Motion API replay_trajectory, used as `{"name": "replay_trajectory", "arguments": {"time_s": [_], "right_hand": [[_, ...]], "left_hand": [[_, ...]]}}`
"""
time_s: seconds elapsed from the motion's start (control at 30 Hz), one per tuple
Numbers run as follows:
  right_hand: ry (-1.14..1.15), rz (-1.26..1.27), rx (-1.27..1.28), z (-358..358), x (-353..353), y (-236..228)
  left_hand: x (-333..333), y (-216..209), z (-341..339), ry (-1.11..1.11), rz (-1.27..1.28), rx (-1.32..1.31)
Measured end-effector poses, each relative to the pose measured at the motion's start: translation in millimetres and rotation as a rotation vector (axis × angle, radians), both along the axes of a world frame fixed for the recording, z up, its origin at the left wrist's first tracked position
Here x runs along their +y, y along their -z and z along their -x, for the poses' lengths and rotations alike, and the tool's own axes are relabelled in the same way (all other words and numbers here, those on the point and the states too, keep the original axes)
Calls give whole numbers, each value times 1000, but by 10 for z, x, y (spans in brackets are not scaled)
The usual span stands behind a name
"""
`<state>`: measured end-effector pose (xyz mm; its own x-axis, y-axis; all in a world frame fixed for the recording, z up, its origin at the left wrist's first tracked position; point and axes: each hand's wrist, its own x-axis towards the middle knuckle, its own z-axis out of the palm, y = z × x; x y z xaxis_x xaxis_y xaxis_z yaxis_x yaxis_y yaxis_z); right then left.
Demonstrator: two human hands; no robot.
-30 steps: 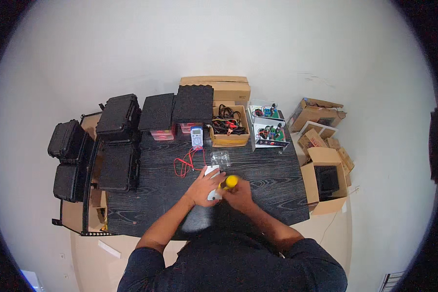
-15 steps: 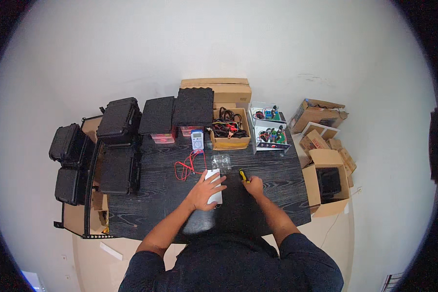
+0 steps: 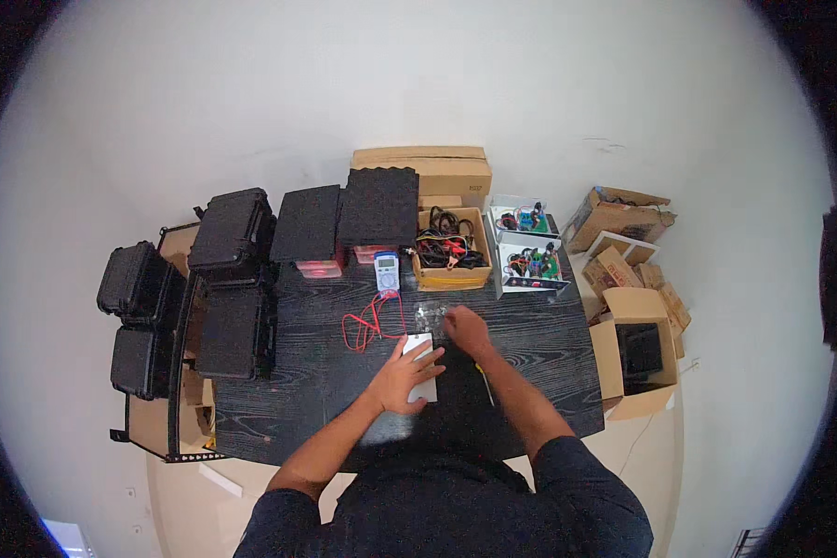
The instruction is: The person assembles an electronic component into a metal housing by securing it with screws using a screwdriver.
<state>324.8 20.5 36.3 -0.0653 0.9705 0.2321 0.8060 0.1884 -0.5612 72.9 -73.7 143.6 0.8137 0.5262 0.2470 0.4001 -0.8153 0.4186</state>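
On the dark bench (image 3: 302, 391), near the side closest to the body, a flat white case (image 3: 419, 341) is partly covered by the left hand (image 3: 405, 378). The left grip is apart: the fingers are spread wide and laid across the top of the case. Just past the far end of the case, a small see-through plastic pack (image 3: 425, 318) is set down flat, and its right side is hidden by the right hand (image 3: 467, 330). The right fingers are bent and a bit blurred, so it cannot be told if the right grip is together on something or not. Next to the right forearm (image 3: 521, 395), a thin tool with yellow on it (image 3: 480, 370) is laid on the bench, and part of it is blocked by the arm.

Farther back, a blue and white meter (image 3: 387, 277) can be seen, with red wires (image 3: 361, 330) looped in front of it. To its right, a brown box (image 3: 452, 280) is filled with dark cords (image 3: 442, 244). By that box, two open white trays (image 3: 504, 284) are placed one behind the other, with green and blue boards and wires inside. On the left, black hard cases (image 3: 236, 330) are stacked up. Near them, black foam sheets (image 3: 378, 206) are rested on pink boxes (image 3: 321, 269).
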Motion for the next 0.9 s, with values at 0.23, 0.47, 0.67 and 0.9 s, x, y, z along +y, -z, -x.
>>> {"name": "replay_trajectory", "arguments": {"time_s": [0.23,0.47,0.67,0.9], "right_hand": [[-206,-67,-599,384,408,370],[-224,-83,-674,462,523,428],[-75,58,-323,413,430,58],[-344,93,417,426,-61,-1092]], "left_hand": [[2,68,18,21,21,-50],[14,150,15,12,16,-81],[17,81,3,29,34,-55],[-3,72,52,2,6,12]]}}
